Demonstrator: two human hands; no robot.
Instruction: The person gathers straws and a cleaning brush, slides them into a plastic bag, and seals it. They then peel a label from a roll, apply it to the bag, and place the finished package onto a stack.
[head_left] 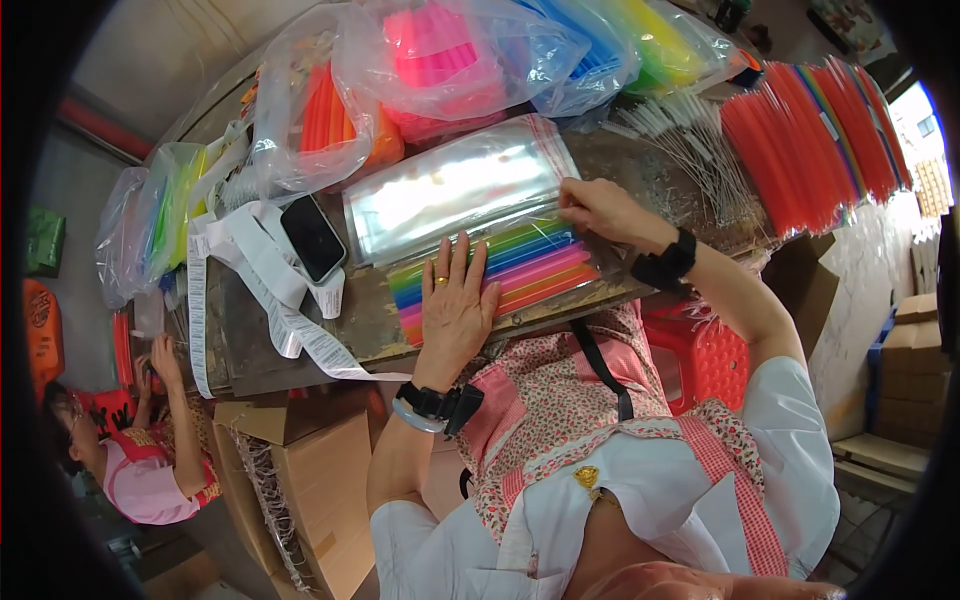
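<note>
A row of rainbow-coloured plastic straws (520, 277) lies in a clear plastic bag along the table's near edge. My left hand (455, 305) rests flat over the left part of the row, fingers stretched out, with a ring on one. At the right end, my right hand (610, 212) has its fingers closed in a pinch at the bag's upper right corner. Just beyond the straws is a shiny stack of clear plastic bags (450, 190), its right edge close to my right fingers. What exactly lies between those fingertips is partly hidden.
Left of the stack sit a black phone (312, 238) and a curling strip of white labels (255, 255). Bags of coloured straws (440, 50) line the back. Thin wire brushes (690, 140) and red straw packs (800, 140) lie right. Another person (150, 440) works at far left.
</note>
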